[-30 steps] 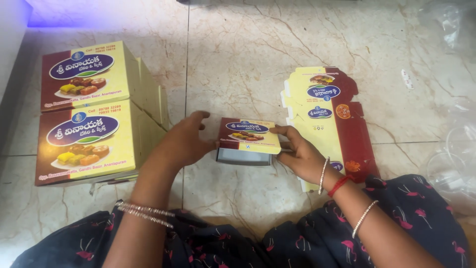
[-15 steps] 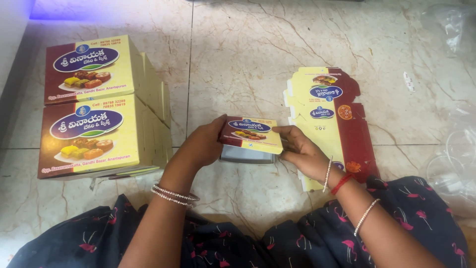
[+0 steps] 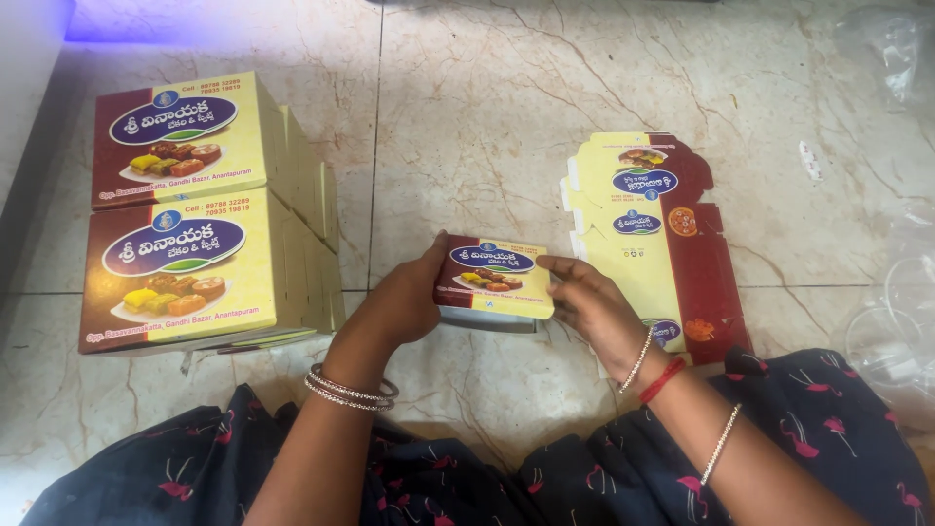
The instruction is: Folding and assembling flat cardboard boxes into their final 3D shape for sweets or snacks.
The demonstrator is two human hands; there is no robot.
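Note:
A small yellow and maroon cardboard box [image 3: 492, 276] with a picture of sweets on its lid sits low over the marble floor [image 3: 467, 117] in front of me. My left hand [image 3: 401, 302] grips its left side. My right hand [image 3: 589, 304] holds its right edge with the fingers curled against it. Bangles ring my left wrist, and a red band and a thin bracelet ring my right wrist. Just to the right of my right hand lies a stack of flat, unfolded box blanks [image 3: 651, 234] in the same colours.
Two stacks of larger folded boxes [image 3: 185, 263] stand at the left, one behind the other. Crumpled clear plastic wrap [image 3: 901, 331] lies at the right edge. My dark patterned clothing [image 3: 799, 448] covers the bottom of the view.
The small box stays between both hands. My left hand has moved in from the left and closed on its side, with the box tilted slightly.

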